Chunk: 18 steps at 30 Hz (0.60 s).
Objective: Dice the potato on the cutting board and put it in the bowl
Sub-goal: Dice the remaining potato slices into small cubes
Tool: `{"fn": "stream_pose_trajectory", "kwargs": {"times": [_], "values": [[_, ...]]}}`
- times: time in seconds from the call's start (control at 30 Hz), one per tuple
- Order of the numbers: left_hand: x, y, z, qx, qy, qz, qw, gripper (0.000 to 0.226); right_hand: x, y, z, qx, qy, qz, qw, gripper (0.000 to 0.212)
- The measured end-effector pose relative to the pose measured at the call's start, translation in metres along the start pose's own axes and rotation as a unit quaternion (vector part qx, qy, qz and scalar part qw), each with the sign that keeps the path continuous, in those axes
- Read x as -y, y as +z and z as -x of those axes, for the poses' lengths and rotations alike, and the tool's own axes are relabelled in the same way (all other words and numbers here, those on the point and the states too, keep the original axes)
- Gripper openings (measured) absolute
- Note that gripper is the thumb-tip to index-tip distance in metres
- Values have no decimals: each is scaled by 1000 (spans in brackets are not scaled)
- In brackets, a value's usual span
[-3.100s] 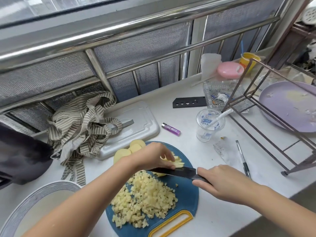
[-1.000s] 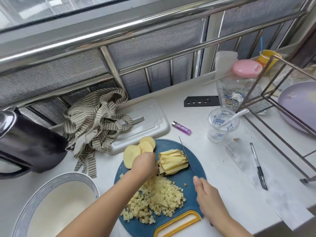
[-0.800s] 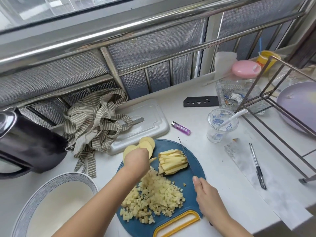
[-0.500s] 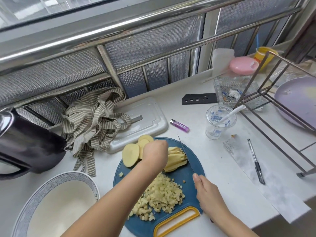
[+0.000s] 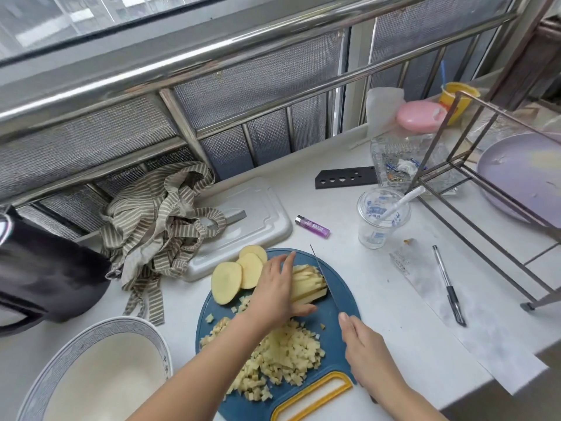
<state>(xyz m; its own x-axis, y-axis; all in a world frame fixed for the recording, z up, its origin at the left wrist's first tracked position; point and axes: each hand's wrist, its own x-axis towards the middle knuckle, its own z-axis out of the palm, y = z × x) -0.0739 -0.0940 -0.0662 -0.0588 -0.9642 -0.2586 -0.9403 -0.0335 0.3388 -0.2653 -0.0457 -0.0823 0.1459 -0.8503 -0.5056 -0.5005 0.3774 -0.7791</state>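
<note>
Now flat, left grip (image 5: 273, 294) presses potato strips (image 5: 308, 285); right grip (image 5: 364, 350) clasps knife (image 5: 323, 275) alongside.

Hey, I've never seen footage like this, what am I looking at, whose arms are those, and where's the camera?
No machine here: a person wears a wide-angle camera on the head, looking down at their own arms. The left hand rests flat on potato strips on the blue cutting board. The right hand has its grip on a knife, blade beside the strips. Diced potato and three round slices share the board. A white bowl stands to its left, with no potato inside.
</note>
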Motion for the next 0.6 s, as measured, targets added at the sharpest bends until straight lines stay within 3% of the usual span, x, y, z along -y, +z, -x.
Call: {"fn": "stream_pose_trajectory", "kwargs": {"times": [0.27,0.6], "values": [[-16,15,12,-97,-118,216,964,110,-1,4,-3,-4,9,-17,1000,51],[-36,33,20,-128,-231,352,898,104,-1,12,-1,-14,23,-46,999,49]]}}
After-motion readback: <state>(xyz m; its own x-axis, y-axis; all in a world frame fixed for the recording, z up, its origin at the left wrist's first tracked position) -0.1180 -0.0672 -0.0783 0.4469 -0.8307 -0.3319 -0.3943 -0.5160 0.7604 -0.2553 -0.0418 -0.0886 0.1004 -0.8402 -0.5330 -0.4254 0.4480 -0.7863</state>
